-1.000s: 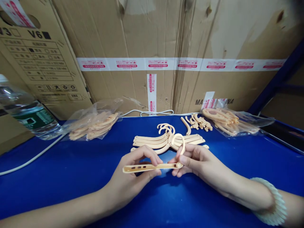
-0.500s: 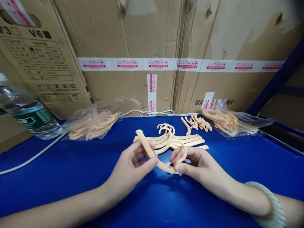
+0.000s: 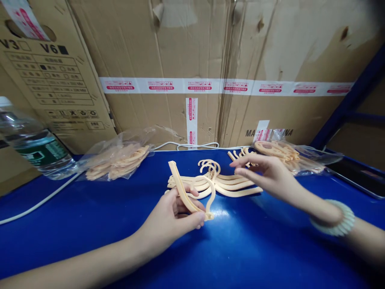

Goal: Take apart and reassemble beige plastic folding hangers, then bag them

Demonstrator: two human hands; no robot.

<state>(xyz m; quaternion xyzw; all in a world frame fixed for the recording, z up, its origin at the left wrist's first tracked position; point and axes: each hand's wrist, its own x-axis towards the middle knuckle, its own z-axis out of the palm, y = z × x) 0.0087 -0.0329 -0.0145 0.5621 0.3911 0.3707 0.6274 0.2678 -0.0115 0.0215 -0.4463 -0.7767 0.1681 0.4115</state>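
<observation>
A pale, wood-coloured, slim curved hanger arm with a round-bent hook point(image 3: 183, 188) is held above the near middle of the table, clear of the surface. The left hand point(image 3: 171, 220) has its grip clamped on the arm close to its joint with the hook, thumb on the near side and fingers behind. The arm's free end points up to the far left; the hook curls up at the right.

Beyond it, in the middle of the blue, glossy table point(image 3: 246, 249), lies an overlapping row of matching pale hangers point(image 3: 237, 194), their hooks toward the far side. The right hand point(image 3: 270, 176), with a pale green, ribbed bracelet point(image 3: 333, 218) at its wrist, is over the right ends of that row. Its grip is apart, thumb and forefinger spread, with nothing visible between them. Just past its fingers are small, pale, curved loose pieces point(image 3: 241, 155), partly hidden by the hand.

Clear plastic bags of pale parts lie at far left point(image 3: 129, 162) and far right point(image 3: 278, 150). Farther left stands a clear bottle with a green label point(image 3: 45, 154); a white cable point(image 3: 42, 206) runs near it. Brown cardboard cartons point(image 3: 156, 48) back the far side.
</observation>
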